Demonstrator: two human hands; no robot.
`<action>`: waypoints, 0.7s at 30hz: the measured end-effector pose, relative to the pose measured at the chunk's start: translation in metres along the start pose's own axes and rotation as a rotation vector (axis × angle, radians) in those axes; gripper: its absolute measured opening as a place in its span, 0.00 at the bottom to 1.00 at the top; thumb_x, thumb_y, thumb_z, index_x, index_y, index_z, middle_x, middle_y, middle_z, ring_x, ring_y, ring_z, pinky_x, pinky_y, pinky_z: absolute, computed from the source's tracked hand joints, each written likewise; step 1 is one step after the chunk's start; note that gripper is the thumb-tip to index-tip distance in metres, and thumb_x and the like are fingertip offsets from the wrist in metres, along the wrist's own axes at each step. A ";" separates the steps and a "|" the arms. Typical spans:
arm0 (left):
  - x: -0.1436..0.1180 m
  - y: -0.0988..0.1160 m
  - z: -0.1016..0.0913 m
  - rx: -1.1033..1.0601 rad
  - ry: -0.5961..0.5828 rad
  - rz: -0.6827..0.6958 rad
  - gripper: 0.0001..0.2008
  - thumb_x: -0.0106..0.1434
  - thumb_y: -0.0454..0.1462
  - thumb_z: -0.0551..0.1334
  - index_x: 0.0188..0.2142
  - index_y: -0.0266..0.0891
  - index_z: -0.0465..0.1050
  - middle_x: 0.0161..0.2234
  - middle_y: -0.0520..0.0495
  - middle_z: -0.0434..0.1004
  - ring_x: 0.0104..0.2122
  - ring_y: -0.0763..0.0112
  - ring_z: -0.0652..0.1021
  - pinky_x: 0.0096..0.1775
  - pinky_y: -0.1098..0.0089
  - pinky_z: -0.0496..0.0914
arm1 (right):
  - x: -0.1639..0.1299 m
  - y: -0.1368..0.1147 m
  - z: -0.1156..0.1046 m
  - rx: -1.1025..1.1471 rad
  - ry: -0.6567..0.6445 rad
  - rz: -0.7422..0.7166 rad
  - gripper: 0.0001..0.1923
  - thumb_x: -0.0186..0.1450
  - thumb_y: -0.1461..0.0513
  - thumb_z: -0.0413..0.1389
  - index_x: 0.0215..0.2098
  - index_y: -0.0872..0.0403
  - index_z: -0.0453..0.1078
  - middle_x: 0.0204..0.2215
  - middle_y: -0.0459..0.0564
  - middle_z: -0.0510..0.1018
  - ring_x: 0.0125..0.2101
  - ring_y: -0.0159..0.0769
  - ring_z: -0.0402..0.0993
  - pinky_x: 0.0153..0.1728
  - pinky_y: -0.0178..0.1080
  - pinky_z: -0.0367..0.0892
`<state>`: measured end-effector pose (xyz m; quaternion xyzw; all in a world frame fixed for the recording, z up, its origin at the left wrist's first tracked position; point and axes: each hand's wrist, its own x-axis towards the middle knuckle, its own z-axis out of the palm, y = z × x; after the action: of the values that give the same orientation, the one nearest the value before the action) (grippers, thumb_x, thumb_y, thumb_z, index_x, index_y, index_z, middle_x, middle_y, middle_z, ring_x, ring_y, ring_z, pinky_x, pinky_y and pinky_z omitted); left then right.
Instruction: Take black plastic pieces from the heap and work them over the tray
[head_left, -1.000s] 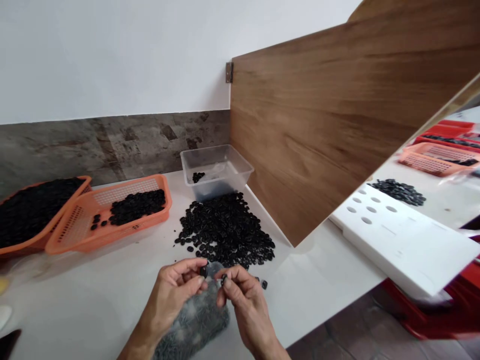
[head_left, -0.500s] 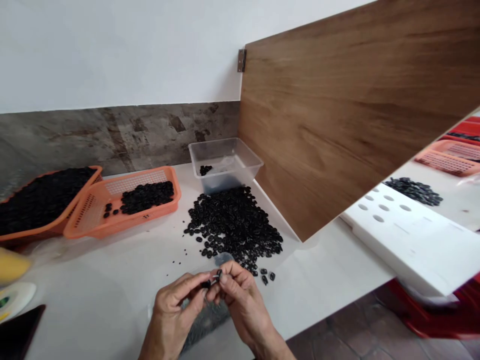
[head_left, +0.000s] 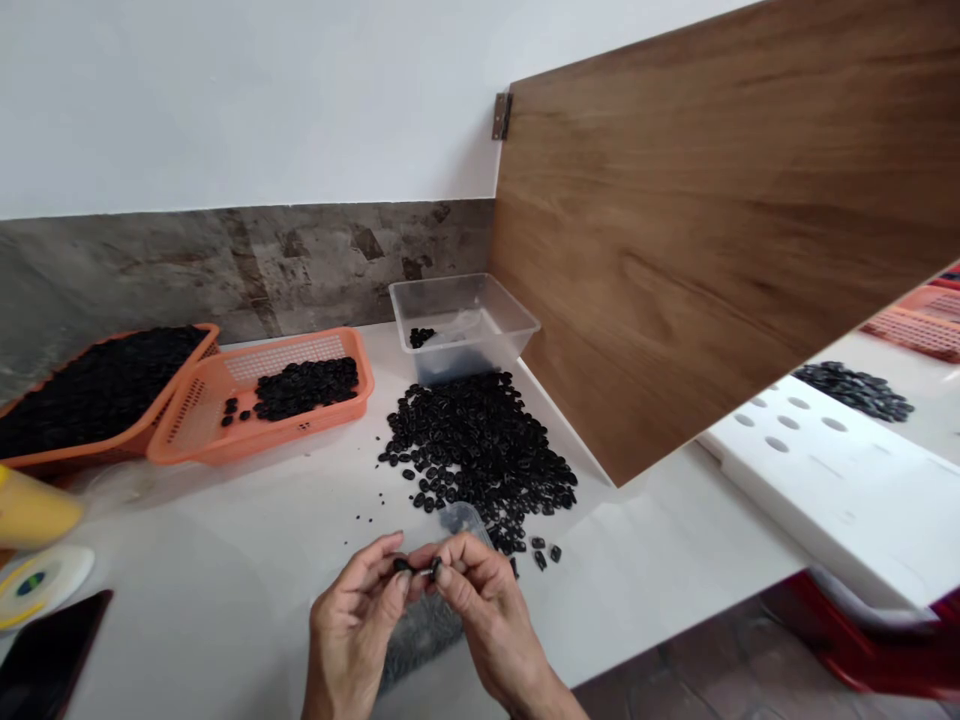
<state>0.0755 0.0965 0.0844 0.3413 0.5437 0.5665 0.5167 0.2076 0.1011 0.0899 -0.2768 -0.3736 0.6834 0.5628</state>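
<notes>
- Where the white worktop (head_left: 225, 560) meets a grey stone backsplash (head_left: 225, 265), a heap of black parts (head_left: 480, 455) lies loose.
- Just behind the heap stands a clear tub (head_left: 465, 325); a wooden panel (head_left: 712, 230) rises beside it.
- Nearer than the heap, left hand (head_left: 352, 625) and right hand (head_left: 487, 620) pinch one small black piece (head_left: 420, 570) together.
- Its shape is too small to tell; a plastic bag (head_left: 427, 625) lies half hidden beneath the hands.

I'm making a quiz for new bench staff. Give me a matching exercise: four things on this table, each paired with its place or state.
1. clear tub
2. loose black pile
3. orange basket
4. small black part

a. pinched between both hands
b. against the wooden panel, nearly empty
c. spread on the white table
d. left side, partly filled

Pairs: 1-b, 2-c, 3-d, 4-a
</notes>
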 end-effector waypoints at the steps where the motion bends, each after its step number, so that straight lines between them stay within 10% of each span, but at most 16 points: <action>1: -0.002 -0.001 0.001 -0.032 0.038 -0.010 0.18 0.48 0.44 0.72 0.38 0.41 0.78 0.29 0.48 0.83 0.24 0.71 0.80 0.30 0.78 0.76 | 0.000 0.001 0.001 0.008 0.007 0.008 0.08 0.65 0.59 0.59 0.33 0.57 0.71 0.30 0.50 0.77 0.31 0.32 0.74 0.38 0.36 0.67; 21: -0.010 -0.013 -0.019 -0.274 0.074 -0.128 0.17 0.45 0.43 0.74 0.35 0.40 0.81 0.23 0.47 0.80 0.19 0.72 0.76 0.21 0.75 0.71 | -0.002 0.005 0.005 -0.159 0.047 0.061 0.15 0.64 0.54 0.59 0.30 0.59 0.70 0.27 0.51 0.76 0.29 0.31 0.70 0.32 0.33 0.63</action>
<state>0.0626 0.0799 0.0703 0.2111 0.5004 0.6136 0.5731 0.2009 0.0976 0.0888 -0.3478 -0.4050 0.6618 0.5264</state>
